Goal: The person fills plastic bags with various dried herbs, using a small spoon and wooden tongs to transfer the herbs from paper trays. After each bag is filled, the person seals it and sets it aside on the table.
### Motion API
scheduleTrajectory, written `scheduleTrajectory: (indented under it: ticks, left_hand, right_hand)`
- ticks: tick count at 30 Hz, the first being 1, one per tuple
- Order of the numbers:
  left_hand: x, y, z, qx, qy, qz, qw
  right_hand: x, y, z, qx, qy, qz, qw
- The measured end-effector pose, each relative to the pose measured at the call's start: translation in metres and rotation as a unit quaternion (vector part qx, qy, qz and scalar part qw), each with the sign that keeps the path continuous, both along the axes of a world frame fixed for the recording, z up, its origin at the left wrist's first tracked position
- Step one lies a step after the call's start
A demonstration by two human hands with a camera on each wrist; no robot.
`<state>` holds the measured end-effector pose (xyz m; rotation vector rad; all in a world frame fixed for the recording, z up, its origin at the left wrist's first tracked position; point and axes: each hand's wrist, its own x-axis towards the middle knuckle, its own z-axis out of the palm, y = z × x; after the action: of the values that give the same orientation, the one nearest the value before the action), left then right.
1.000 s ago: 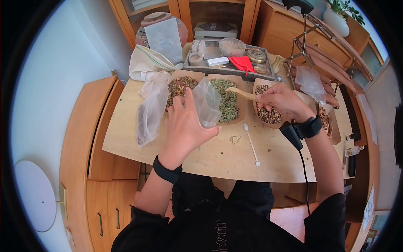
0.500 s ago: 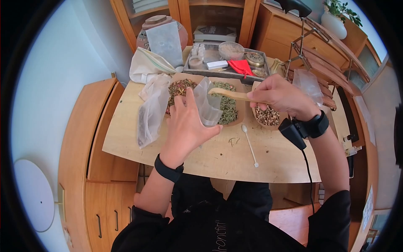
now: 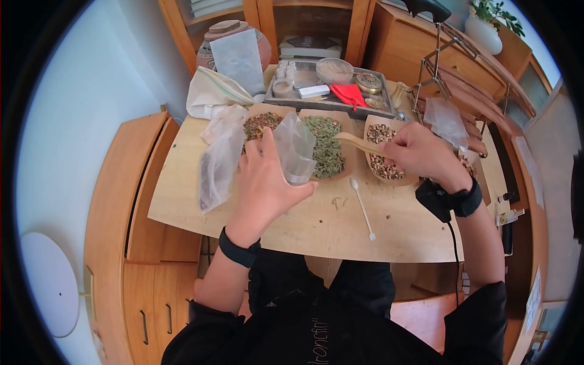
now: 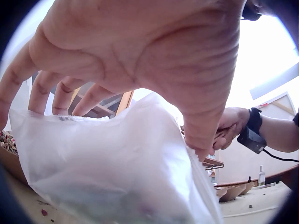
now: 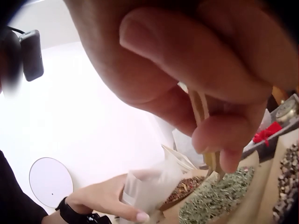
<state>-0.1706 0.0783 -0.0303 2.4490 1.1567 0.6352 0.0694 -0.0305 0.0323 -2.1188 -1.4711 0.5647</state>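
My left hand (image 3: 263,182) holds a translucent plastic bag (image 3: 296,149) with fingers and thumb spread at its mouth. Something greenish shows through the lower part of the bag (image 4: 112,191) in the left wrist view. In my right hand (image 3: 424,157) I grip wooden tongs (image 3: 360,143), their tips pointing left, over the right edge of the tray of green dried herb (image 3: 329,149). Left of that, partly behind my left hand and the bag, lies a tray of reddish-brown dried mix (image 3: 260,126). A tray of brown-and-white chopped pieces (image 3: 382,135) is partly under my right hand.
A small white spoon (image 3: 363,208) lies at the front. Another clear bag (image 3: 220,167) rests at the left. Behind the herbs stands a grey tray (image 3: 277,103) with a red pouch (image 3: 348,95) and a bowl (image 3: 334,71). A wooden rack (image 3: 468,88) stands at the right.
My right hand first carried the tongs left toward the bag's mouth, then drew back right. My left hand with the bag has shifted only slightly.
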Motion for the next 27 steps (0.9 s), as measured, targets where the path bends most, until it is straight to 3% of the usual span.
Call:
scheduleTrajectory:
  ticks: [6,9,11,12,14,27]
  left_hand:
    - [0.0,-0.002,-0.003,0.01,0.002,-0.016,1.0]
    - [0.0,-0.002,-0.005,0.038,0.028,0.0,0.999]
    - [0.0,-0.001,-0.006,0.023,0.024,-0.006,0.999]
    - [0.001,-0.001,-0.007,0.023,0.024,-0.005,0.999]
    - [0.001,-0.001,-0.009,0.029,0.034,-0.002,0.999]
    - [-0.001,0.0,-0.007,0.026,0.027,-0.012,0.999]
  right_hand:
    - [0.001,0.002,-0.018,-0.098,-0.118,-0.009,0.988]
    - [0.0,0.007,-0.026,-0.129,-0.048,-0.007,0.99]
    - [-0.008,0.009,-0.022,-0.162,0.083,-0.026,0.983]
    - [-0.007,0.011,-0.023,-0.162,0.083,-0.026,0.983]
    - [-0.003,0.014,-0.029,-0.176,0.193,-0.045,0.964]
    - [0.003,0.027,-0.055,-0.145,0.258,0.004,0.955]
